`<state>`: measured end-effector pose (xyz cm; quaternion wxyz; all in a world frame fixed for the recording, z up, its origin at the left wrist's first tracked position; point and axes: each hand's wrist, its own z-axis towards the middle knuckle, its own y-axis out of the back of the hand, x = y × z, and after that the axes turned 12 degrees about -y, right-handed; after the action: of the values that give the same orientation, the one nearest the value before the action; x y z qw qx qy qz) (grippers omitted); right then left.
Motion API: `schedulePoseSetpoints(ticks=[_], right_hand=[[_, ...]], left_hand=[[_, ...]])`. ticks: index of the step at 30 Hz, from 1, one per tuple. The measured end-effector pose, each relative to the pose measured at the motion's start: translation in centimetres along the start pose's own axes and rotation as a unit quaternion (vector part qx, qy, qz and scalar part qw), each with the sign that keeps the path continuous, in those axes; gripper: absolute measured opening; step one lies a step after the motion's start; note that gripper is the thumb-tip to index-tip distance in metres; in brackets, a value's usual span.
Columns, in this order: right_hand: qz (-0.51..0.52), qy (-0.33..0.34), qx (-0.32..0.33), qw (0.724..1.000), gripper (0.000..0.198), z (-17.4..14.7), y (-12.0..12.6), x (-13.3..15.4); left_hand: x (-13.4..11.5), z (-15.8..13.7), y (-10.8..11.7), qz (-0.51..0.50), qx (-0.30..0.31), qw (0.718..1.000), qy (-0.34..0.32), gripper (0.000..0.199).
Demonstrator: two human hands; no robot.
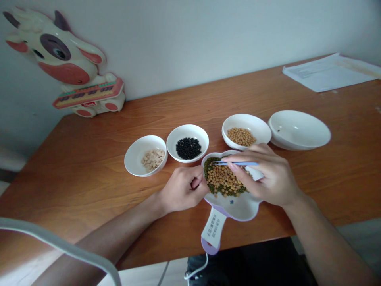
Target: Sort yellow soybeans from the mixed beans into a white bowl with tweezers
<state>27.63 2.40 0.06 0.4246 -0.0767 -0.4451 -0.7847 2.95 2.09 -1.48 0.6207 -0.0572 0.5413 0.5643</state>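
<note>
A flower-shaped white tray with a purple rim and a labelled handle lies near the table's front edge. It holds a mix of soybeans and green mung beans. My left hand is closed at the tray's left rim, thumb and forefinger pinching it. In my right hand is a pair of blue tweezers, whose tips point left over the beans at the tray's far side. Whether the tips grip a bean is too small to tell. My right hand covers the tray's right part.
Behind the tray stand white bowls: one with pale flat seeds, one with black beans, a bowl of soybeans, and a bowl with a dark speck. A cow toy stands back left; papers lie back right.
</note>
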Motion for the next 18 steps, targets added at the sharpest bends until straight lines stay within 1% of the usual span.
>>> schedulePoseSetpoints(ticks=[7,11,18], right_hand=[[-0.012,0.013,0.033,0.999,0.015,0.00,-0.07,-0.27],[-0.021,0.013,0.049,0.999,0.016,0.04,-0.03,-0.26],[-0.027,0.012,0.055,0.998,0.016,0.00,-0.03,-0.29]], left_hand=[[0.00,0.00,-0.03,0.002,0.000,1.000,0.003,0.032],[-0.12,0.07,0.05,0.004,0.000,1.000,0.005,0.032],[-0.15,0.10,-0.03,0.000,-0.003,1.000,0.002,0.033]])
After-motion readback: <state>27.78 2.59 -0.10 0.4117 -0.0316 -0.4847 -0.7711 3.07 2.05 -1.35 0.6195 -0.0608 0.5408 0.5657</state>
